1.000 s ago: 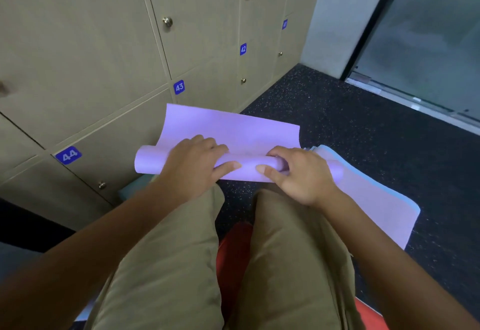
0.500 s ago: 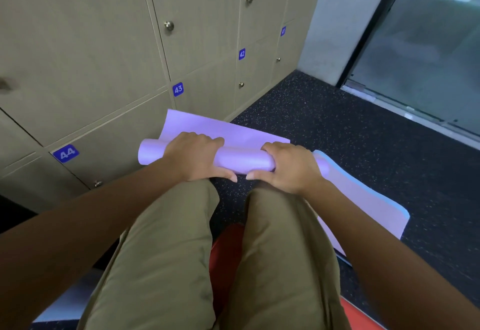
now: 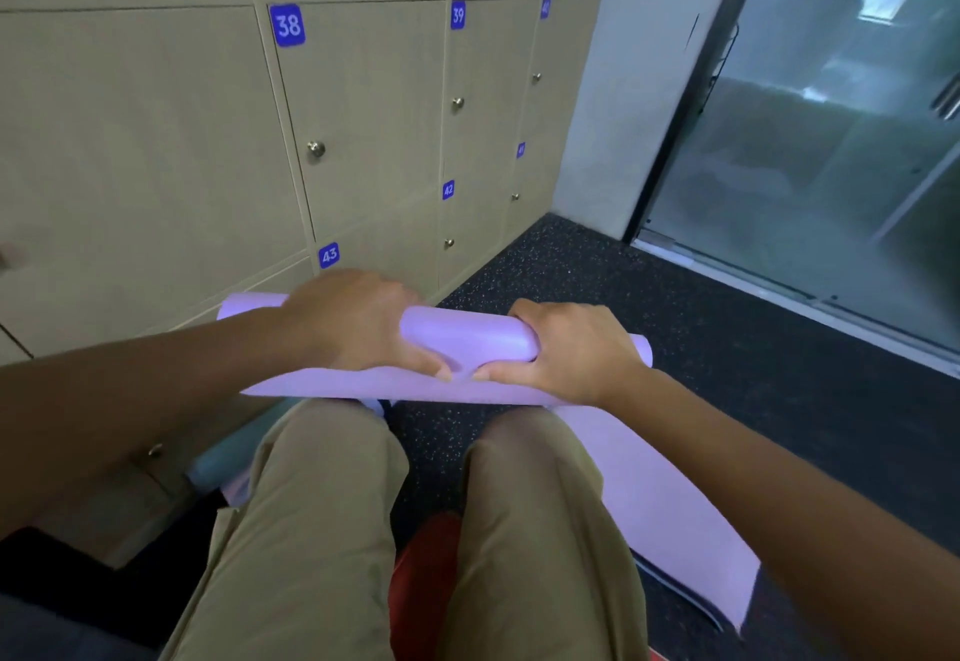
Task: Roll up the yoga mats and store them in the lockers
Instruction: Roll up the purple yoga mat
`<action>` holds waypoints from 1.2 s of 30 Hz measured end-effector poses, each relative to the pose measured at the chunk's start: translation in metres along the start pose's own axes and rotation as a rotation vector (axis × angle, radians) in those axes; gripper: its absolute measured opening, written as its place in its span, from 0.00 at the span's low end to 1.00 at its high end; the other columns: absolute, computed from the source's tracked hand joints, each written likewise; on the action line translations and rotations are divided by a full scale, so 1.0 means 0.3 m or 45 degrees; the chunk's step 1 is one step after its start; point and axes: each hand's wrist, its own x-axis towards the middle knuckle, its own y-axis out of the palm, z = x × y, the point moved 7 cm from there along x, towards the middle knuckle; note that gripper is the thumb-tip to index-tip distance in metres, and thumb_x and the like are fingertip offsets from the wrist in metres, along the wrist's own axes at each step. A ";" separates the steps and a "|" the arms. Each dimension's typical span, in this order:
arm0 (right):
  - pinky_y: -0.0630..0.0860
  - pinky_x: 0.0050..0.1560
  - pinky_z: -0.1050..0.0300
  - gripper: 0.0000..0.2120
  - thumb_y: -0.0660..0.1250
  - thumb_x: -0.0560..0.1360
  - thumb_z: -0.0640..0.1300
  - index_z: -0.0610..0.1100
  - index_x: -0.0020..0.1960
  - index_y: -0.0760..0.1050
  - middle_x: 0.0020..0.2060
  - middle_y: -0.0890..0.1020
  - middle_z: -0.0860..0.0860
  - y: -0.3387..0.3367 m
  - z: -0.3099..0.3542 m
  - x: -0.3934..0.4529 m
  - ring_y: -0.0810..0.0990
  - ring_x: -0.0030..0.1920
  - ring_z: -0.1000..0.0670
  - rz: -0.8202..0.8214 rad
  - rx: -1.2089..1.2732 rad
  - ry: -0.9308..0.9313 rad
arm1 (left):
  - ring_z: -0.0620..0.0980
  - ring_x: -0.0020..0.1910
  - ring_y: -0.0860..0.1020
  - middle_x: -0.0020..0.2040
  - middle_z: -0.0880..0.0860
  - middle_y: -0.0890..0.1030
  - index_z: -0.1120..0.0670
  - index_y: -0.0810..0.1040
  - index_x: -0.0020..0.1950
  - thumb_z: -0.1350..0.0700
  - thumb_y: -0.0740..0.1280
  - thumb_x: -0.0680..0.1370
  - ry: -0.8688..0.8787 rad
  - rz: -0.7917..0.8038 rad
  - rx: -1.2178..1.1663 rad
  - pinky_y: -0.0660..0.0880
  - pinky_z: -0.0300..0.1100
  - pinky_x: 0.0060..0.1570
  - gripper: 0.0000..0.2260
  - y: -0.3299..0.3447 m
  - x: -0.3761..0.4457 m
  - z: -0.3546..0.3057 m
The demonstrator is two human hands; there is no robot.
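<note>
Gripping purple mat (image 3: pixel 467 338), hands (image 3: pixel 358 327) (lockers (image 3: pixel 374 104) 38–43).

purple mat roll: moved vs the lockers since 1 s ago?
Cannot tell: the head camera tilted up, so the lockers shifted in frame too. The purple mat roll now sits just under label 43, with both hands' grip on it.

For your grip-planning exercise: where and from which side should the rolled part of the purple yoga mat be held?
Hold the purple yoga mat roll from above, one hand toward each end, as the left hand and right hand do: it is a long horizontal cylinder, and thumbs underneath pin the loose flap.
</note>
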 end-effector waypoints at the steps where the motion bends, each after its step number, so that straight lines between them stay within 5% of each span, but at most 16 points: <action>1: 0.68 0.41 0.52 0.34 0.57 0.66 0.80 0.51 0.50 0.72 0.39 0.77 0.57 -0.017 0.014 -0.025 0.78 0.42 0.47 0.006 -0.003 -0.001 | 0.46 0.37 0.76 0.36 0.45 0.78 0.47 0.75 0.41 0.19 0.64 0.60 -0.009 0.030 -0.017 0.75 0.45 0.39 0.32 -0.007 -0.024 -0.006; 7: 0.76 0.44 0.50 0.34 0.57 0.66 0.82 0.54 0.54 0.69 0.39 0.80 0.55 -0.094 0.087 -0.215 0.78 0.40 0.48 0.073 0.071 0.008 | 0.45 0.42 0.77 0.41 0.45 0.80 0.44 0.74 0.50 0.21 0.68 0.61 0.021 0.161 -0.145 0.76 0.46 0.47 0.32 -0.024 -0.191 -0.091; 11: 0.67 0.40 0.53 0.35 0.56 0.64 0.82 0.56 0.57 0.68 0.42 0.80 0.56 -0.128 0.159 -0.375 0.77 0.42 0.51 0.139 0.091 -0.017 | 0.40 0.43 0.75 0.46 0.45 0.80 0.36 0.66 0.58 0.22 0.66 0.64 0.100 0.205 -0.262 0.73 0.42 0.46 0.31 0.012 -0.357 -0.166; 24: 0.73 0.39 0.58 0.33 0.57 0.62 0.85 0.58 0.49 0.68 0.39 0.79 0.59 -0.045 0.347 -0.740 0.76 0.41 0.55 0.351 0.391 0.022 | 0.43 0.46 0.70 0.42 0.44 0.76 0.42 0.69 0.49 0.18 0.57 0.64 0.294 0.328 -0.417 0.70 0.41 0.48 0.30 0.208 -0.720 -0.297; 29: 0.70 0.38 0.54 0.29 0.60 0.65 0.82 0.56 0.42 0.72 0.36 0.71 0.59 -0.007 0.379 -0.793 0.72 0.38 0.53 0.176 0.368 -0.136 | 0.43 0.44 0.70 0.40 0.43 0.75 0.41 0.71 0.49 0.18 0.52 0.70 0.362 0.229 -0.360 0.68 0.45 0.48 0.30 0.259 -0.789 -0.324; 32: 0.72 0.42 0.51 0.33 0.61 0.67 0.80 0.51 0.44 0.79 0.39 0.73 0.55 0.025 0.383 -0.813 0.73 0.39 0.49 0.104 0.332 -0.177 | 0.46 0.43 0.71 0.40 0.44 0.74 0.42 0.74 0.50 0.19 0.51 0.72 0.388 0.180 -0.331 0.67 0.47 0.48 0.30 0.279 -0.810 -0.334; 36: 0.67 0.44 0.51 0.32 0.60 0.71 0.76 0.47 0.50 0.79 0.40 0.76 0.52 0.027 0.401 -0.832 0.74 0.39 0.46 -0.054 0.276 -0.219 | 0.36 0.48 0.67 0.47 0.40 0.68 0.39 0.74 0.53 0.20 0.55 0.71 0.365 0.197 -0.428 0.66 0.42 0.52 0.27 0.292 -0.809 -0.330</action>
